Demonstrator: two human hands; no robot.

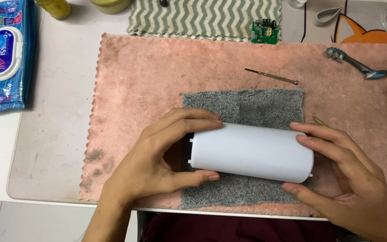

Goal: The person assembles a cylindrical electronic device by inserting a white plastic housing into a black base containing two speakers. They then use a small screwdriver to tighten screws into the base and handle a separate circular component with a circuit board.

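A white plastic cylinder (251, 151) lies on its side over a small grey cloth (256, 107), which rests on a pink towel (148, 80). My left hand (157, 163) grips the cylinder's left end, with the fingers over the top and the thumb under the front. My right hand (341, 179) holds the right end the same way. Small white pegs stick out of the cylinder's left rim and lower right corner.
A thin screwdriver (272, 76) lies on the pink towel behind the grey cloth. A green circuit board (264, 31) sits on a striped zigzag cloth (202, 18). A toothbrush (359, 65) lies at the right, and a blue wet-wipes pack (3, 54) at the far left.
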